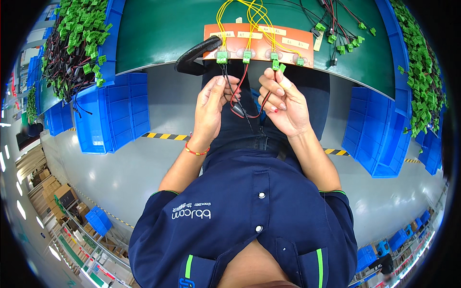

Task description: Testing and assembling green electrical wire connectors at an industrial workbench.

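An orange board with pale paper labels lies along the near edge of the green tabletop. A row of green terminal connectors sits on its near side, with yellow wires running up from them. My left hand is closed on black wires that hang from the leftmost connector. My right hand pinches a red and black cable just below its green plug, close under the third connector. Another red wire leads down from the second connector.
Heaps of green-plugged cables fill blue bins at the left and right. Loose black cables lie at the back right of the table. A curved black piece juts over the near edge. Blue crates stand below.
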`<state>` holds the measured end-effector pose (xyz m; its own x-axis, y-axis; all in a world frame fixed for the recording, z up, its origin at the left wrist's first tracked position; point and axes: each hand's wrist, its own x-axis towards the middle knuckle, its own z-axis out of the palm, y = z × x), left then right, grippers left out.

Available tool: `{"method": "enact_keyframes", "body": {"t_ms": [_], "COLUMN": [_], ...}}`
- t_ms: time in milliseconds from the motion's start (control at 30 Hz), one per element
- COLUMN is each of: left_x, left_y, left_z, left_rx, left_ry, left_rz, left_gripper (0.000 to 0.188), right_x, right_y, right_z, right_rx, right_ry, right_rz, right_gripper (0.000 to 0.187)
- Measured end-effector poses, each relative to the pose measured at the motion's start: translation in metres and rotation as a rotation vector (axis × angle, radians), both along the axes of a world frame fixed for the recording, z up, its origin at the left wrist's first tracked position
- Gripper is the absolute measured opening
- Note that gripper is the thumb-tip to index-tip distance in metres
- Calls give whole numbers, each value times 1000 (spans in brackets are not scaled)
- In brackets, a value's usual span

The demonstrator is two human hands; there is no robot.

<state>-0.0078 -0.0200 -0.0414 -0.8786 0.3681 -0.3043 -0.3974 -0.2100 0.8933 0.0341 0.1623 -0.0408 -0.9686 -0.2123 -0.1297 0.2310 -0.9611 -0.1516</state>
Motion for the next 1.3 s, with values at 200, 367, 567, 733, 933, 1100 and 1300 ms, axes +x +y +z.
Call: {"method": "enact_keyframes", "body": {"t_ms": [200,367,567,733,933,1100,1300], "left_x": [2,2,5,8,10,10,17], "left_y": [1,4,5,4,2,3,6], "left_z": [-2,-4,-5,-6,-5,-3,-10], "left_rx": [0,22,-5,-13,-29,-54,-80], "left_ry": [-11,13,39,1,-5,104,75], "left_rz": [-10,-37,-64,-53,2,58,48], "left_gripper": [36,37,38,37,34,30,32], "right_x": [0,5,6,0,-5,9,43], "right_y": [-7,-11,-10,-8,-3,8,19], "right_z": [7,20,31,22,12,12,15], "right_rx": [-249,-245,91,18,98,713,1172], "right_ry": [-42,-135,-237,-173,-134,-143,34], "right_rz": [9,-51,-95,-80,-82,-240,-478], "right_gripper": [23,20,22,23,33,31,29]}}
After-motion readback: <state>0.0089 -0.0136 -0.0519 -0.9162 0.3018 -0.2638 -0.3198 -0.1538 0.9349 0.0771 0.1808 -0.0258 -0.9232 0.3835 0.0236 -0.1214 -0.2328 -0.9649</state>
